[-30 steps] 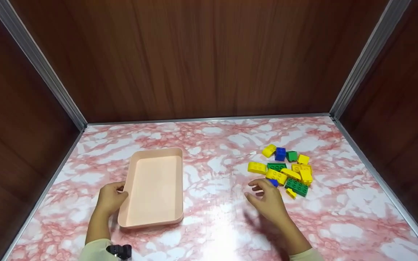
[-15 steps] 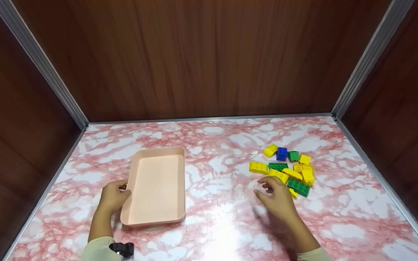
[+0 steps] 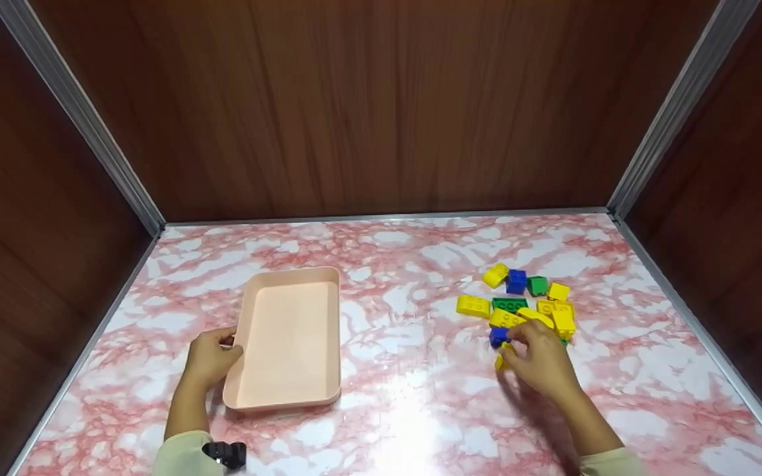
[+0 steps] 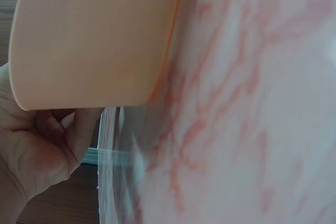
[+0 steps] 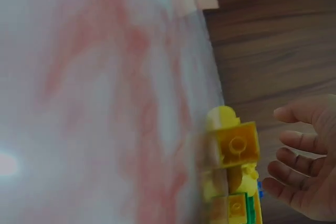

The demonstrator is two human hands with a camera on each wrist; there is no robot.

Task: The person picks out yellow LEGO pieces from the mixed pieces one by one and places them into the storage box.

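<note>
A peach plastic tray (image 3: 292, 350) lies on the table at the left. My left hand (image 3: 210, 358) grips its left wall, thumb at the rim and fingers outside. In the left wrist view, the left hand (image 4: 39, 150) is partly hidden behind the tray wall (image 4: 94, 40). My right hand (image 3: 545, 360) hovers at the near side of a cluster of toy bricks, its thumb close to a blue brick (image 3: 499, 338) and a small yellow brick (image 3: 501, 361). In the right wrist view, the fingers of the right hand (image 5: 304, 161) are spread and bent, apart from a yellow brick (image 5: 239, 145).
Several yellow bricks (image 3: 473, 305), green bricks (image 3: 537, 285) and another blue brick (image 3: 516, 281) lie in the cluster. The pink marbled table (image 3: 394, 264) is bounded by brown wood-grain panels (image 3: 381, 106) with grey metal edging.
My right hand has moved right along the near side of the bricks, and the blue brick shows again. A small yellow brick now shows by the thumb. The left hand stays on the tray.
</note>
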